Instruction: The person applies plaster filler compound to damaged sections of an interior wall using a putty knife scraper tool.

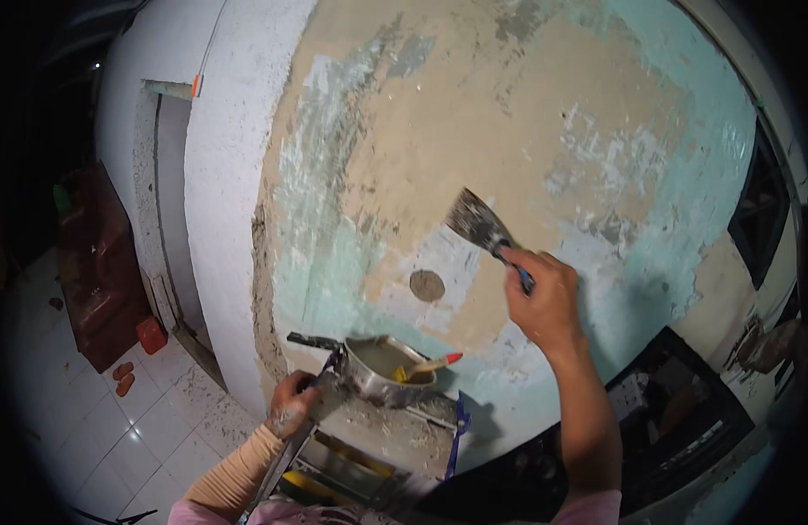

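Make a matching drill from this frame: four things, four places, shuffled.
Things:
1. scraper
2. metal bowl
3. round patch
4. orange container

Places:
A. on the floor by the doorway
B. on the wall, above the bowl
C. in the right hand, blade against the wall
D. on top of the ladder, by the left hand

Pairs: 1-C, 2-D, 3-B, 4-A

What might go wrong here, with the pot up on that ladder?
The round metal pot of putty sits at the edge of the ladder top, steadied only by the left hand; it might tip. The right hand holds the flat metal scraper near the wall, so loosened paint may fall.
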Demonstrator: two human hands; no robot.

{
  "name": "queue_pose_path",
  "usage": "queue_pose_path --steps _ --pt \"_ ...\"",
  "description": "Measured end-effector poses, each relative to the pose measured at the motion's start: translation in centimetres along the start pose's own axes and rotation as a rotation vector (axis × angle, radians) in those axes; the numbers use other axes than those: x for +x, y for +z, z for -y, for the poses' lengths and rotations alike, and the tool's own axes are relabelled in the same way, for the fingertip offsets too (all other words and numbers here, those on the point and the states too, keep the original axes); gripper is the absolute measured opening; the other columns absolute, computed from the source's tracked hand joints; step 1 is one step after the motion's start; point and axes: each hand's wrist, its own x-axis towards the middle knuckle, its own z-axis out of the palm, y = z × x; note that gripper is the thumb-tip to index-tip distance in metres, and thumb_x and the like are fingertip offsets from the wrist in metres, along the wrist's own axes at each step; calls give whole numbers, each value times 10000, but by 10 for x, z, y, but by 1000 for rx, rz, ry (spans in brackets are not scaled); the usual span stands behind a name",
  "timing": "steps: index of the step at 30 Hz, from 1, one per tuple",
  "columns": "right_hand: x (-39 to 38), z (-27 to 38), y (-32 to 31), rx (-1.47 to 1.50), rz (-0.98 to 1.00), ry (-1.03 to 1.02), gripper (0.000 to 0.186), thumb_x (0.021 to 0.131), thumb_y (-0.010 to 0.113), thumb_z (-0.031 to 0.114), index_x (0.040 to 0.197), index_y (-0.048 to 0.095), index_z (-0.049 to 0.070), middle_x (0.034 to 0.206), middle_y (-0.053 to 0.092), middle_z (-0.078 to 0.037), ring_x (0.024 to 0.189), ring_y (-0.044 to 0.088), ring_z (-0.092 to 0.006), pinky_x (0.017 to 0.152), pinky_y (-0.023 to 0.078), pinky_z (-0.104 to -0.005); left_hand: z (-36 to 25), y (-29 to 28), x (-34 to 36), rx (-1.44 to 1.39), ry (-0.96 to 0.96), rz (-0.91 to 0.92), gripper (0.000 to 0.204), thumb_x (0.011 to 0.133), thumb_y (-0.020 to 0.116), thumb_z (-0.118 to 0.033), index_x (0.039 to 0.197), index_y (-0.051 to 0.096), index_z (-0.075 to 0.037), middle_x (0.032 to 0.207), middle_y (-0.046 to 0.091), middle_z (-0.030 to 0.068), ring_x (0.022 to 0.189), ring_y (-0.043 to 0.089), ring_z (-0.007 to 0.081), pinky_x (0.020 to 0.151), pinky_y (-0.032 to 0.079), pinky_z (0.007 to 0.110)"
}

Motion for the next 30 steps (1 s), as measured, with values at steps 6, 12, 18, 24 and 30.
queue_pose_path --steps 6,12,18,24,30 --pt "-6 7 -36 -81 -16 44 243 781 659 -11 1017 714 6 763 657 -176 668 652 -335 608 511 -384 -9 1 3 15 47 16 370 804 660 -205 1053 636 69 893 699 195 806 672 250 766 525 357" --pt "-13 -6 -18 11 -28 100 238 788 651 -12 1019 709 -3 796 671 -187 690 657 -350 623 515 -389 -6 -1 6 37 25 -3 374 799 660 -202 1071 644 55 929 707 202 848 683 276 785 521 348" --pt "-5 0 -33 -37 -17 80 235 778 648 -27 1004 709 0 787 667 -191 659 646 -349 601 513 -386 -2 2 2 -41 4 3 383 795 672 -212 1050 644 73 898 705 205 811 688 258 761 527 346" --pt "-5 5 -30 -78 -61 41 218 785 655 -24 996 705 2 779 667 -180 655 650 -325 580 504 -369 -2 -4 2 -2 33 22 365 795 675 -197 1027 635 81 851 695 202 766 672 260 735 522 350" --pt "-15 -3 -30 -48 -51 88 210 794 649 -16 997 705 -10 816 683 -184 694 668 -330 603 512 -376 -14 -2 5 19 34 9 346 783 660 -197 1011 633 62 833 671 155 751 626 234 719 501 343"
